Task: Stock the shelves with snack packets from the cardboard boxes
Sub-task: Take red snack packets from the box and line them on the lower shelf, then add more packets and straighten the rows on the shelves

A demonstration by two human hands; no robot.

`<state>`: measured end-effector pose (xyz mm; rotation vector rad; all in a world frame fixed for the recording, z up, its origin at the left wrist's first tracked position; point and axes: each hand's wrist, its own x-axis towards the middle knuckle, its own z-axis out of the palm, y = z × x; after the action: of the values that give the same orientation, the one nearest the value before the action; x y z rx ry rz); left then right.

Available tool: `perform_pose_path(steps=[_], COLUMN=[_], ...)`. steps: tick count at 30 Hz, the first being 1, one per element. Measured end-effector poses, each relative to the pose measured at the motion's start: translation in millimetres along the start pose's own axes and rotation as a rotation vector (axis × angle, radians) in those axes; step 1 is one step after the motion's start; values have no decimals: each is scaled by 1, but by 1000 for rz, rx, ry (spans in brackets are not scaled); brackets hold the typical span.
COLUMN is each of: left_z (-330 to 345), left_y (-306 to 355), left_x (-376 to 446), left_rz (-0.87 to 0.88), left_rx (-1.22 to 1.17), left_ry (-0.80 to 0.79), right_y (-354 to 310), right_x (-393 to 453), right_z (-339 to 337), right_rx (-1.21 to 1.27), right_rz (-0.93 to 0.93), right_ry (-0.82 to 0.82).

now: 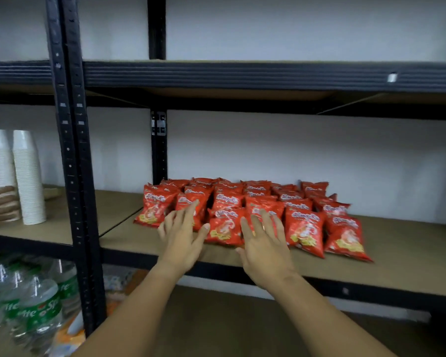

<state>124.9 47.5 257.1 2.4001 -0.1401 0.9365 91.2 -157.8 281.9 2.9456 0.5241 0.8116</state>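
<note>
Several red snack packets (304, 229) stand in rows on the brown board of the middle shelf (410, 251). My left hand (182, 234) is stretched out with straight, spread fingers just in front of the left packets, its fingertips over one packet. My right hand (264, 243) is also spread flat, its fingers over the front middle packets. Neither hand holds anything. No cardboard box is in view.
Black steel uprights (74, 161) split the rack into bays. Two stacks of white paper cups (29, 179) stand in the left bay beside brown items. Green-labelled soda bottles (36, 305) fill the lower left shelf. Bare board lies right of the packets.
</note>
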Motion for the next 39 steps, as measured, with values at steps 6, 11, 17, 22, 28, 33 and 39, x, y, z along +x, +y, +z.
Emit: perform_pose_path(steps=[6,11,17,22,28,33,39], left_z=[22,65,144,218,315,379,422], left_y=[113,190,254,284,302,298,282], left_x=[-61,-115,-177,-229,-306,-362,-413], left_rz=[106,114,174,180,34,-80,-228], left_rx=[-229,-411,-511,-487,-444,-246,-18], left_ry=[-31,-188,-439,-654,-953,-1220,-1519], right_y=[60,113,187,242,302,329,340], right_x=[-92,-158,-245,-319,-403,-459,-509], right_z=[-45,-66,-47,-9,55,111,174], right_rx=[-3,3,65,65,164,254,456], right_rz=[86,257,505,660,934,1109,1098], right_ry=[-33,-171,-274,-384,-570,-708,-974])
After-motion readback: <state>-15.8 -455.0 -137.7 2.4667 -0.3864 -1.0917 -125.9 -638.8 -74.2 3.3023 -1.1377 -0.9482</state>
